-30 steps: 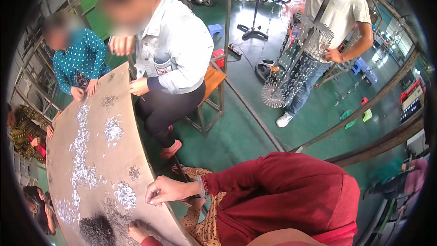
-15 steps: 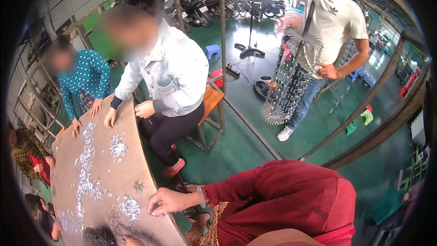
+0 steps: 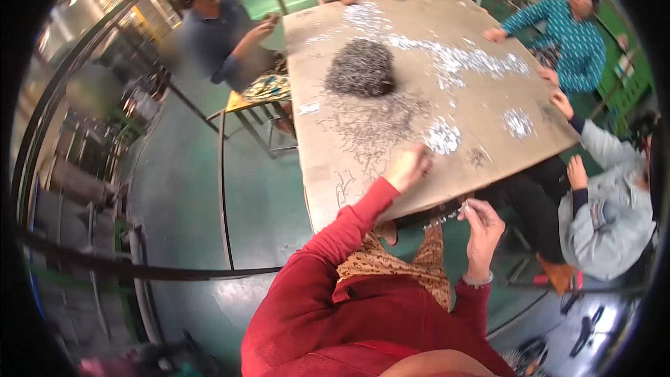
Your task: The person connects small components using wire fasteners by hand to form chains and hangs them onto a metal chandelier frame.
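My left hand [image 3: 410, 167] is over the near part of the table, its fingers curled together and slightly blurred; what they hold, if anything, I cannot make out. Just beyond it is a small heap of shiny silver pieces [image 3: 442, 135], and loose thin dark wire bits [image 3: 370, 126] are scattered to its left. My right hand [image 3: 481, 227], with a bracelet at the wrist, is off the table's near edge. Its thumb and fingers pinch one end of a short strand of small shiny pieces [image 3: 441, 220], which stretches leftward from the fingertips.
The brown-topped table [image 3: 321, 199] bears a big dark wire pile [image 3: 361, 68], a long spread of silver pieces [image 3: 481, 59], another silver heap [image 3: 518, 123] and a small wire tangle [image 3: 477, 157]. Several people are around it. A metal frame [image 3: 223, 195] stands at left.
My view has swung from the right side back over the table, so the standing person and hanging piece are out of sight. My right hand now shows with the strand.
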Tool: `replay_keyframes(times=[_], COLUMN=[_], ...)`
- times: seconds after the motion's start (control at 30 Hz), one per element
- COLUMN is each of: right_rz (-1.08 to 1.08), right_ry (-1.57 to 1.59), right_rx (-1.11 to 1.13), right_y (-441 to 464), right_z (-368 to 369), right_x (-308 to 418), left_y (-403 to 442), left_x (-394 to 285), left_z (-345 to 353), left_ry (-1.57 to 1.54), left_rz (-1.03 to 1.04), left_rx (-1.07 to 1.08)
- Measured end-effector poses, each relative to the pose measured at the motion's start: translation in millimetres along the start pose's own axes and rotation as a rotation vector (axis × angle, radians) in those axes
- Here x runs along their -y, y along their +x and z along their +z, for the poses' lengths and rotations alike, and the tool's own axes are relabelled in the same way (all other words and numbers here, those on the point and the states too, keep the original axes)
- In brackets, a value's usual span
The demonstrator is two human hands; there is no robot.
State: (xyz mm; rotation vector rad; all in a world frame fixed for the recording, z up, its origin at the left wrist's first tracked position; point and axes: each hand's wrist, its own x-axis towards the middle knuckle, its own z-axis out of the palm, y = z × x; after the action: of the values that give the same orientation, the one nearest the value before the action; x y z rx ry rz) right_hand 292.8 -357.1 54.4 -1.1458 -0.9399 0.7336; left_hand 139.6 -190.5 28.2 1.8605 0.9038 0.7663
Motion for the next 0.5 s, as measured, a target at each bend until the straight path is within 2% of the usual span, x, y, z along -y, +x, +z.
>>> replay_keyframes(times=[0.03,0.13,0.23,0.27,0.37,0.5], right_rz=[-0.003,-0.003,-0.014,-0.013,-0.036,-0.030], right_ry=[0.043,0.083,0.114,0.132,0.110,0.102], right_rx=[0.003,0.025,0.014,-0.013,-0.041,-0.054], right_y=[1,6,12,12,14,14], right_z=[1,4,5,7,10,16], right_x=[-4,-15,-19,-18,-20,-18], left_y=[-4,-32,-46,-44,-44,-48], left_x=[-12,-58,-89,-80,-73,-73], left_z=[7,13,18,25,31,34], left_ry=[-0.185,-0.374,-0.293,-0.155,0.007,-0.039], left_rz=[-0.025,0.131,0.164,0.294,0.392,0.261], left_rx=[0.033,0.091,0.147,0.099,-0.013,-0.089])
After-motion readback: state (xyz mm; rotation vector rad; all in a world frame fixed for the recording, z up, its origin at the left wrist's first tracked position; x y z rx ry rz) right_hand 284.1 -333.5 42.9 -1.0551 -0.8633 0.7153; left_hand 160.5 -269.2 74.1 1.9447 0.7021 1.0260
